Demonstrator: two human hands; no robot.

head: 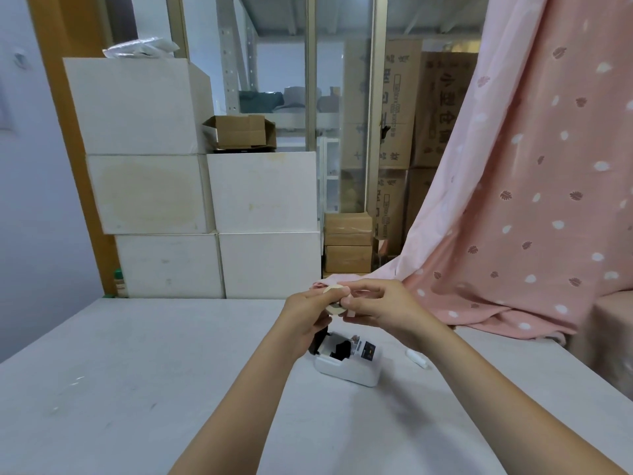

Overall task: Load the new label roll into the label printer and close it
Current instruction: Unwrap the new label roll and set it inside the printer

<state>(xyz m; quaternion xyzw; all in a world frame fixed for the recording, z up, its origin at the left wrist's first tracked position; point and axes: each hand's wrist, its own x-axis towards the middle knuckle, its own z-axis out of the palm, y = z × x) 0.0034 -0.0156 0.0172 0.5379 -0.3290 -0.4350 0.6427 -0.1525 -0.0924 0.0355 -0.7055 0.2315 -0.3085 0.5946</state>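
Observation:
A small white label printer lies on the table with its lid open, its dark inner bay showing. Above it, both hands hold a small cream label roll in the air. My left hand grips the roll from the left. My right hand pinches it from the right, with a short white strip of label hanging below the fingers. The lower part of the roll is hidden by my fingers.
A small white cylinder lies on the table right of the printer. Stacked white boxes and cardboard cartons stand behind the table's far edge. A pink patterned cloth drapes down on the right.

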